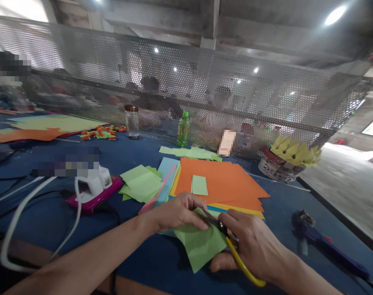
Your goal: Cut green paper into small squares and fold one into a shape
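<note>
My left hand point(186, 211) pinches a light green sheet of paper point(200, 246) near its upper edge. The paper hangs tilted toward me above the table's front. In my right hand point(250, 237) is a pair of scissors point(240, 262) with yellow handles. Their dark metal blades reach the paper close to my left fingertips; how far they have cut in is hidden by my fingers. Just beyond my hands lies a stack of coloured paper point(223, 180), orange on top. A small folded green piece point(200, 185) rests on it.
Left of the stack are green paper squares point(141, 184) and a magenta power strip point(94, 196) with white cables. A glue gun point(330, 246) lies at right. Farther back stand a green bottle point(183, 129), a glass jar point(132, 123), a basket point(281, 166) and a perforated metal screen point(204, 82).
</note>
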Action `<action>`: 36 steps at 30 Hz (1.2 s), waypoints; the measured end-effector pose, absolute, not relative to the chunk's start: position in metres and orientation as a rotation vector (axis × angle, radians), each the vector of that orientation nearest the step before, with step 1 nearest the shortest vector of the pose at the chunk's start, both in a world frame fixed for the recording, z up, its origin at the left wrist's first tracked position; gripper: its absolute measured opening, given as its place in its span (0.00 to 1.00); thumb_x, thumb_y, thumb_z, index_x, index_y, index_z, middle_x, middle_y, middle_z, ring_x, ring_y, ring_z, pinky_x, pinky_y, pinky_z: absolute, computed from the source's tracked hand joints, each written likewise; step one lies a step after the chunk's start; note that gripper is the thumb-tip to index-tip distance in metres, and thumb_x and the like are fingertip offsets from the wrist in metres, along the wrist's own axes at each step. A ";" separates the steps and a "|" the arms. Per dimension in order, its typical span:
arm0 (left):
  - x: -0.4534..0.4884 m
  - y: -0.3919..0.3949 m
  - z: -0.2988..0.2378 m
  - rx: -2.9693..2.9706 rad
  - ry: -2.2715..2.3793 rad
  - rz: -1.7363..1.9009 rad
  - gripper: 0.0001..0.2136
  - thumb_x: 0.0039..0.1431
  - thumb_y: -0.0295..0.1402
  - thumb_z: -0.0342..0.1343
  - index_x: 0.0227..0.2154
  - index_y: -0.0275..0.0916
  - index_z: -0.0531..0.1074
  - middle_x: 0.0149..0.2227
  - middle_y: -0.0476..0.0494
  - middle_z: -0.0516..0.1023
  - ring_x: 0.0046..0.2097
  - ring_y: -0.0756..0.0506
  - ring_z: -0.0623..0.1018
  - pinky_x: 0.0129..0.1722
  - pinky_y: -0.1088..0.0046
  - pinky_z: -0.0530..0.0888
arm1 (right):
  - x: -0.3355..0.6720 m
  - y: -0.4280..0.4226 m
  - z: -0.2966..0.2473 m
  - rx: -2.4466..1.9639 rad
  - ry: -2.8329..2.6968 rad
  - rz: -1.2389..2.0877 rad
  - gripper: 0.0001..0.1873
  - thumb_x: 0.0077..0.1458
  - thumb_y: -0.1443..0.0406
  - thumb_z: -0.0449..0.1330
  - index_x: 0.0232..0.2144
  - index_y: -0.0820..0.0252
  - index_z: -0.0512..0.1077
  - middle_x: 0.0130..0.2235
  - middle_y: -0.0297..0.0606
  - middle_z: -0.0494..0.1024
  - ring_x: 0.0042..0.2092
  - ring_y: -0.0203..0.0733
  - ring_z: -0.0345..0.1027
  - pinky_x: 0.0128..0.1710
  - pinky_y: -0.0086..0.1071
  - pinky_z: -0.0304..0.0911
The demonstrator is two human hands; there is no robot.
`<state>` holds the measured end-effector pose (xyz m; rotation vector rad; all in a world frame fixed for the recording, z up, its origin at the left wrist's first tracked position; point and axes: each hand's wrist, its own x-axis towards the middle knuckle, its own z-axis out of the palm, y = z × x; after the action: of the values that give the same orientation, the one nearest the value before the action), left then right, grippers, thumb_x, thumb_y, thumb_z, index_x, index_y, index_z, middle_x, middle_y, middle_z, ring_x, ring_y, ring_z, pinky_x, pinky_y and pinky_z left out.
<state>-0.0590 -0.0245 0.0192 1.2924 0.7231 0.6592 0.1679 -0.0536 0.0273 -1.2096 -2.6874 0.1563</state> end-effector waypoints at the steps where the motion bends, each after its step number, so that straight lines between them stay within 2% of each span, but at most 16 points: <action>1: -0.058 -0.025 0.020 1.283 0.715 0.660 0.12 0.38 0.30 0.70 0.31 0.40 0.82 0.31 0.48 0.82 0.33 0.48 0.77 0.36 0.75 0.71 | 0.168 -0.053 0.027 -1.203 -2.687 0.148 0.38 0.43 0.31 0.53 0.32 0.58 0.69 0.28 0.38 0.71 0.27 0.41 0.66 0.26 0.30 0.49; 12: -0.058 -0.025 0.016 1.280 0.724 0.658 0.13 0.38 0.31 0.70 0.32 0.39 0.83 0.29 0.47 0.82 0.31 0.49 0.76 0.34 0.75 0.69 | 0.169 -0.054 0.023 -1.198 -2.674 0.130 0.39 0.42 0.29 0.51 0.30 0.58 0.69 0.25 0.36 0.71 0.23 0.39 0.63 0.23 0.30 0.45; 22: -0.060 -0.024 0.013 1.289 0.671 0.635 0.15 0.40 0.32 0.70 0.35 0.40 0.83 0.34 0.46 0.83 0.34 0.48 0.78 0.38 0.74 0.71 | 0.168 -0.055 0.022 -1.156 -2.657 0.083 0.38 0.45 0.30 0.49 0.26 0.59 0.67 0.22 0.35 0.69 0.20 0.35 0.58 0.21 0.29 0.42; 36: -0.059 -0.027 0.018 1.277 0.691 0.623 0.11 0.40 0.30 0.69 0.31 0.41 0.83 0.28 0.49 0.82 0.29 0.51 0.76 0.32 0.78 0.70 | 0.171 -0.053 0.017 -1.016 -2.655 0.010 0.34 0.53 0.35 0.49 0.25 0.59 0.65 0.20 0.32 0.67 0.19 0.33 0.55 0.21 0.31 0.41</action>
<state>-0.0593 -0.0274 0.0180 1.2773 0.6912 0.6228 0.1709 -0.0527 0.0165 -1.0164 -2.6549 0.0097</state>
